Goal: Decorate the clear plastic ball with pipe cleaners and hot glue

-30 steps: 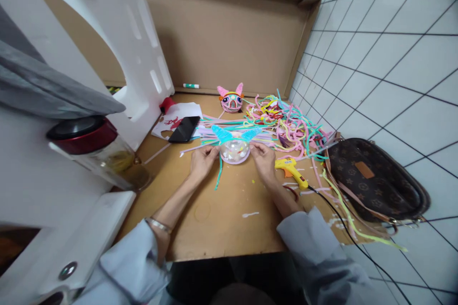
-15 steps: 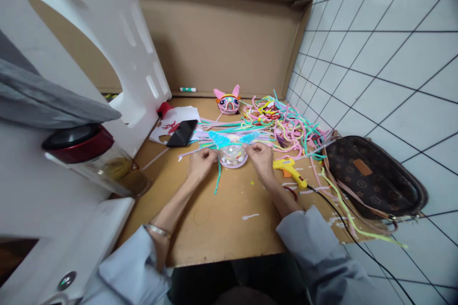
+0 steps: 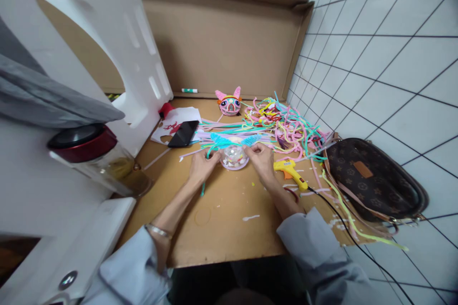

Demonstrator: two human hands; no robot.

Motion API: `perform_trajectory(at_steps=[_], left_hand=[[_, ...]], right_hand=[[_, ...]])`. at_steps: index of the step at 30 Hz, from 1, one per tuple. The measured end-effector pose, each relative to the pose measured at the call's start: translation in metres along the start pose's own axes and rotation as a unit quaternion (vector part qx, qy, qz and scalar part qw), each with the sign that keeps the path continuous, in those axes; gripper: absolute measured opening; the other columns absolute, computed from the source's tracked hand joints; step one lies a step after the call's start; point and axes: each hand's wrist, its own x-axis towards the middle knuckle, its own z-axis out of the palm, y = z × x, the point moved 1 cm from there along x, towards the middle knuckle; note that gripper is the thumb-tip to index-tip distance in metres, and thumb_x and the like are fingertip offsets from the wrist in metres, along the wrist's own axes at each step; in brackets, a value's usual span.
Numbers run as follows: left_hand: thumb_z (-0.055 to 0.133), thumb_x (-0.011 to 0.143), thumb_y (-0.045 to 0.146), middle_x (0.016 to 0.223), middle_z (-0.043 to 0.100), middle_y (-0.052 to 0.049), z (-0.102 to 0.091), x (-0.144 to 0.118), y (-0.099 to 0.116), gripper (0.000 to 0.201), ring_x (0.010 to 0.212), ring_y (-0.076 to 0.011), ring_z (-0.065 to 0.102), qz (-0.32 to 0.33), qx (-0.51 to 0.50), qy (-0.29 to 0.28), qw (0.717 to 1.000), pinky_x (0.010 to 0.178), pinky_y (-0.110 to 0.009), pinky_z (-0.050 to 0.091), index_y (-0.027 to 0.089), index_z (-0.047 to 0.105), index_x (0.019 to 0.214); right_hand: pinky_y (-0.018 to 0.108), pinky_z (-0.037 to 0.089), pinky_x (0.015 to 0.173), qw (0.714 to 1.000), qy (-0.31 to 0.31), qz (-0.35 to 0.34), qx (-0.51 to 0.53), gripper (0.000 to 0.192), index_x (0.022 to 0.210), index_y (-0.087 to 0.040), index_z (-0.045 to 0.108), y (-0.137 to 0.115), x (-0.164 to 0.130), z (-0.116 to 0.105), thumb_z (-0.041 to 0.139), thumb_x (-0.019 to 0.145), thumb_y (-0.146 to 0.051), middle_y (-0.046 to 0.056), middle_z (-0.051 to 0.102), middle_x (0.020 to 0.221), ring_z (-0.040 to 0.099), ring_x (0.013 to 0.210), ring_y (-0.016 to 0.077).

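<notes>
Desk's a mess of pipe cleaners (image 3: 282,121), finished pink cat head (image 3: 229,102) sits at the back. Mine's maybe halfway: clear dome (image 3: 234,157) mid-desk has blue ears only, left hand (image 3: 202,164) and right hand (image 3: 261,158) pinching its sides.

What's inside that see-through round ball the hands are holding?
Inside the clear plastic dome, held between the left hand and the right hand, sit small whitish and coloured bits, too blurred to name. The fingers cover its sides.
</notes>
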Motion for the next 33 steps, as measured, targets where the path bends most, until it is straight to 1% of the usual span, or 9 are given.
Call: perform_trajectory(at_steps=[3, 5, 7, 10, 15, 20, 22, 27, 33], left_hand=[[0.054, 0.076, 0.059, 0.071, 0.068, -0.005, -0.0004, -0.0014, -0.0016, 0.041, 0.075, -0.0250, 0.066, 0.027, -0.004, -0.006, 1.000, 0.070, -0.033, 0.049, 0.019, 0.061, 0.074], [0.049, 0.082, 0.065, 0.075, 0.069, -0.006, 0.0004, -0.0031, -0.0031, 0.048, 0.075, -0.0249, 0.068, 0.053, -0.042, -0.014, 0.998, 0.073, -0.036, 0.052, 0.019, 0.059, 0.084], [0.040, 0.087, 0.070, 0.079, 0.069, -0.007, 0.0019, -0.0053, -0.0043, 0.053, 0.073, -0.0237, 0.068, 0.075, -0.088, -0.024, 0.993, 0.073, -0.036, 0.055, 0.020, 0.056, 0.088], [0.031, 0.091, 0.069, 0.079, 0.066, -0.007, 0.0041, -0.0078, -0.0054, 0.052, 0.072, -0.0222, 0.067, 0.102, -0.087, -0.027, 0.991, 0.071, -0.034, 0.055, 0.022, 0.051, 0.083], [0.033, 0.093, 0.055, 0.068, 0.059, -0.002, 0.0042, -0.0082, -0.0063, 0.040, 0.068, -0.0193, 0.059, 0.140, 0.004, -0.011, 0.990, 0.070, -0.031, 0.048, 0.023, 0.046, 0.074], [0.036, 0.085, 0.040, 0.057, 0.038, 0.003, 0.0046, -0.0083, -0.0051, 0.031, 0.059, -0.0143, 0.041, 0.174, 0.067, -0.001, 0.983, 0.063, -0.028, 0.035, 0.022, 0.038, 0.060], [0.036, 0.082, 0.038, 0.057, 0.035, 0.003, 0.0051, -0.0084, -0.0043, 0.029, 0.058, -0.0134, 0.038, 0.179, 0.068, -0.004, 0.982, 0.061, -0.027, 0.032, 0.022, 0.035, 0.058], [0.036, 0.083, 0.042, 0.056, 0.037, 0.002, 0.0047, -0.0078, -0.0032, 0.034, 0.058, -0.0133, 0.039, 0.172, 0.053, 0.006, 0.984, 0.061, -0.027, 0.032, 0.021, 0.037, 0.056], [0.037, 0.079, 0.039, 0.061, 0.051, -0.001, 0.0047, -0.0051, -0.0054, 0.030, 0.062, -0.0150, 0.048, 0.171, 0.049, 0.002, 0.984, 0.065, -0.028, 0.037, 0.021, 0.043, 0.056]], right_hand=[[0.027, 0.034, 0.058, 1.000, -0.006, 0.000, 0.004, 0.033, 0.054, -0.022, 0.053, 0.0005, 0.0014, 0.0004, 0.067, 0.065, -0.049, -0.005, 0.056, 0.052, 0.047, 0.055, 0.0126], [0.027, 0.035, 0.058, 1.000, -0.010, 0.003, 0.012, 0.032, 0.054, -0.022, 0.052, 0.0009, 0.0026, 0.0001, 0.067, 0.064, -0.049, -0.006, 0.054, 0.052, 0.047, 0.054, 0.0125], [0.027, 0.035, 0.059, 1.000, -0.016, 0.010, 0.018, 0.032, 0.053, -0.022, 0.051, 0.0012, 0.0039, -0.0004, 0.067, 0.063, -0.048, -0.006, 0.053, 0.051, 0.047, 0.055, 0.0127], [0.028, 0.036, 0.060, 1.000, -0.020, 0.017, 0.012, 0.032, 0.053, -0.022, 0.052, 0.0007, 0.0050, -0.0013, 0.067, 0.064, -0.048, -0.005, 0.052, 0.052, 0.047, 0.056, 0.0129], [0.027, 0.035, 0.061, 1.000, -0.016, 0.025, -0.009, 0.032, 0.054, -0.022, 0.051, -0.0020, 0.0047, -0.0025, 0.066, 0.066, -0.048, -0.005, 0.052, 0.054, 0.047, 0.056, 0.0130], [0.027, 0.033, 0.060, 1.000, -0.008, 0.010, -0.018, 0.033, 0.053, -0.022, 0.050, -0.0015, 0.0047, -0.0028, 0.066, 0.067, -0.048, -0.005, 0.050, 0.052, 0.044, 0.057, 0.0126], [0.027, 0.033, 0.061, 1.000, -0.004, 0.006, -0.016, 0.033, 0.053, -0.022, 0.050, -0.0007, 0.0046, -0.0024, 0.065, 0.067, -0.048, -0.006, 0.050, 0.052, 0.044, 0.057, 0.0126], [0.027, 0.031, 0.060, 1.000, -0.004, -0.003, -0.015, 0.034, 0.053, -0.023, 0.047, 0.0008, 0.0045, -0.0018, 0.063, 0.069, -0.048, -0.006, 0.046, 0.051, 0.042, 0.056, 0.0123], [0.028, 0.032, 0.060, 1.000, -0.009, -0.023, -0.015, 0.038, 0.051, -0.023, 0.043, 0.0012, 0.0029, -0.0026, 0.059, 0.072, -0.050, -0.006, 0.043, 0.050, 0.040, 0.054, 0.0119]])
